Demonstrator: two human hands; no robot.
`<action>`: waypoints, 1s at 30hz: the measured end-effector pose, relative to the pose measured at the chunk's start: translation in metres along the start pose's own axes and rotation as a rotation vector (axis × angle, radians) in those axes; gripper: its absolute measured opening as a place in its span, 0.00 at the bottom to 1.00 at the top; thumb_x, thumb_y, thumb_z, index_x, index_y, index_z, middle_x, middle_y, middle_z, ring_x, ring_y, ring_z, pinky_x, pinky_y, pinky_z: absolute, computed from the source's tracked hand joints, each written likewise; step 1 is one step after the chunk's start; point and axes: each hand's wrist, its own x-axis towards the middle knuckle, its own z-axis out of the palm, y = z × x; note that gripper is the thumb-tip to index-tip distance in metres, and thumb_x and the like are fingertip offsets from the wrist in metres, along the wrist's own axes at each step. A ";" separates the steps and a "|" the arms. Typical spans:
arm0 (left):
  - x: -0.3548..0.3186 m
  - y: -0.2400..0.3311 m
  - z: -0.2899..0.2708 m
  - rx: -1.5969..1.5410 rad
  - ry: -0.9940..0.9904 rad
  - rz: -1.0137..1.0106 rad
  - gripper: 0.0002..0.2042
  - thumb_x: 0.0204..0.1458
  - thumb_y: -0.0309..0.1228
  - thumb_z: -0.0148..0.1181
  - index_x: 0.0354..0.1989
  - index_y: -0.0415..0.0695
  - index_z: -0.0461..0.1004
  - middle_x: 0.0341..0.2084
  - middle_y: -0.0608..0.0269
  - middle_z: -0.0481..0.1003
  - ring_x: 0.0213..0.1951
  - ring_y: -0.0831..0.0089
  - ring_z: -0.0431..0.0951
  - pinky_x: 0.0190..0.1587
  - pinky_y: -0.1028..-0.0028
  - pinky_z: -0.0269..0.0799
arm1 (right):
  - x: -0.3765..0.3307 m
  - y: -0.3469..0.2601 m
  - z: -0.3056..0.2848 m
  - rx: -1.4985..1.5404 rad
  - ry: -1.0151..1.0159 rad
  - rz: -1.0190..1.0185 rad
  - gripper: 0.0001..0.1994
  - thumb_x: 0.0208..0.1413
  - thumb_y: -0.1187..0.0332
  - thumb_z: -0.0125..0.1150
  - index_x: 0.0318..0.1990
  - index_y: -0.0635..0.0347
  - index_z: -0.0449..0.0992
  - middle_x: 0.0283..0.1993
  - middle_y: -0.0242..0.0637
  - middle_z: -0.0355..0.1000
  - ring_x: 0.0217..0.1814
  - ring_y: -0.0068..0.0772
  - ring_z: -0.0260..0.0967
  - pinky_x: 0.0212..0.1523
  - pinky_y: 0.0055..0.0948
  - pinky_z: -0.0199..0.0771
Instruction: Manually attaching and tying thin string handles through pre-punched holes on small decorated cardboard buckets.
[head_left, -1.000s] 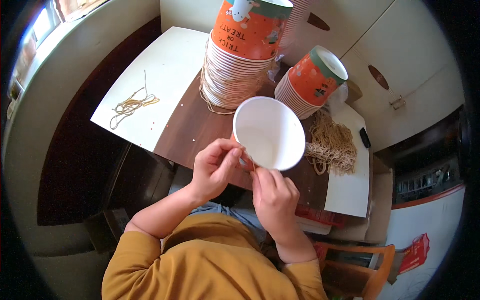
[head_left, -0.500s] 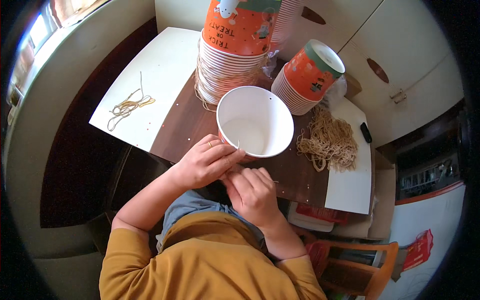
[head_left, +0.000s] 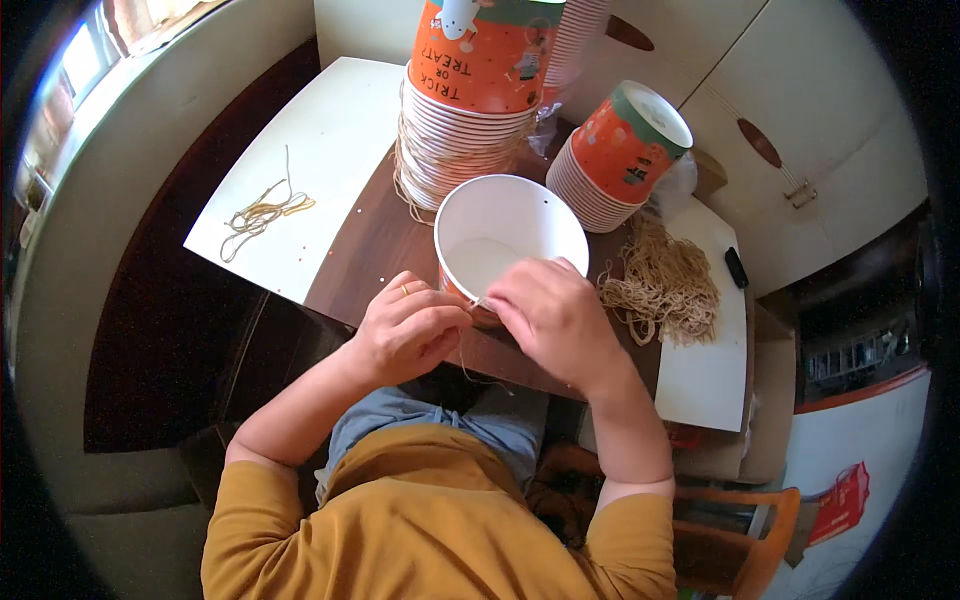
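An open paper bucket [head_left: 470, 225], white inside and orange outside, stands upright near the table's front edge, a small hole high in its far wall. At its near left side my left hand [head_left: 410, 325] pinches a thin beige string [head_left: 463, 360], whose loose end hangs toward my lap. My right hand [head_left: 548, 305] is over the near right rim, thumb and fingers closed on the string where it shows between both hands. The near part of the bucket's rim is partly hidden by my right hand.
A tall stack of upside-down buckets [head_left: 478, 60] wrapped with strings stands behind; a shorter stack [head_left: 620, 155] is at its right. A heap of beige strings [head_left: 665, 285] lies right, some string [head_left: 262, 215] left, a black object [head_left: 735, 267] far right. A wooden chair [head_left: 740, 545] stands lower right.
My right hand has risen from below the rim to above the bucket's near right edge. My left hand has drawn slightly left and down, and the hanging string now shows below it.
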 end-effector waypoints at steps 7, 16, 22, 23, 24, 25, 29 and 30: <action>-0.017 0.027 0.019 -0.087 0.222 -0.480 0.10 0.39 0.18 0.64 0.31 0.44 0.75 0.28 0.64 0.78 0.29 0.70 0.76 0.34 0.73 0.69 | -0.039 -0.046 0.057 -0.170 0.277 0.197 0.11 0.43 0.80 0.65 0.37 0.62 0.77 0.31 0.38 0.69 0.32 0.38 0.70 0.33 0.33 0.72; -0.014 0.032 0.024 -0.744 0.423 -1.096 0.04 0.50 0.20 0.60 0.33 0.34 0.74 0.29 0.64 0.78 0.33 0.82 0.76 0.38 0.81 0.72 | -0.024 -0.030 0.094 0.353 0.426 0.494 0.09 0.52 0.77 0.56 0.40 0.63 0.77 0.34 0.41 0.75 0.32 0.39 0.75 0.31 0.31 0.74; -0.017 0.027 0.012 -0.866 0.460 -1.177 0.04 0.50 0.20 0.61 0.33 0.36 0.72 0.29 0.59 0.78 0.30 0.78 0.78 0.35 0.79 0.75 | -0.022 -0.033 0.099 1.580 0.302 0.871 0.13 0.57 0.75 0.51 0.48 0.65 0.76 0.41 0.33 0.76 0.38 0.24 0.74 0.39 0.24 0.76; -0.017 0.027 0.011 -0.863 0.464 -1.179 0.04 0.50 0.20 0.61 0.33 0.36 0.72 0.29 0.59 0.78 0.30 0.78 0.78 0.35 0.79 0.75 | -0.021 -0.034 0.099 1.793 0.334 0.912 0.13 0.58 0.74 0.51 0.48 0.65 0.76 0.42 0.33 0.76 0.39 0.25 0.75 0.41 0.25 0.76; -0.016 0.028 0.011 -0.870 0.474 -1.170 0.04 0.51 0.20 0.60 0.34 0.35 0.72 0.28 0.60 0.78 0.30 0.79 0.77 0.34 0.80 0.74 | -0.019 -0.035 0.099 1.798 0.328 0.908 0.13 0.58 0.74 0.51 0.48 0.65 0.76 0.42 0.33 0.76 0.39 0.25 0.75 0.41 0.25 0.76; -0.017 0.028 0.011 -0.878 0.485 -1.160 0.04 0.52 0.20 0.59 0.35 0.35 0.72 0.27 0.62 0.77 0.29 0.81 0.77 0.33 0.81 0.74 | -0.018 -0.035 0.099 1.836 0.323 0.906 0.14 0.58 0.73 0.51 0.50 0.65 0.75 0.44 0.34 0.75 0.42 0.26 0.74 0.44 0.27 0.75; -0.020 0.025 0.011 -0.829 0.493 -1.105 0.04 0.53 0.21 0.59 0.36 0.35 0.72 0.26 0.62 0.77 0.29 0.80 0.77 0.32 0.80 0.74 | -0.014 -0.035 0.102 2.005 0.284 0.847 0.16 0.60 0.71 0.48 0.53 0.64 0.72 0.52 0.37 0.72 0.53 0.29 0.69 0.55 0.32 0.68; -0.017 0.026 0.010 -0.820 0.506 -1.111 0.04 0.53 0.21 0.59 0.36 0.35 0.72 0.26 0.62 0.77 0.28 0.81 0.77 0.31 0.81 0.74 | -0.014 -0.036 0.103 2.005 0.281 0.849 0.16 0.60 0.71 0.48 0.53 0.64 0.72 0.52 0.37 0.72 0.53 0.29 0.69 0.55 0.32 0.68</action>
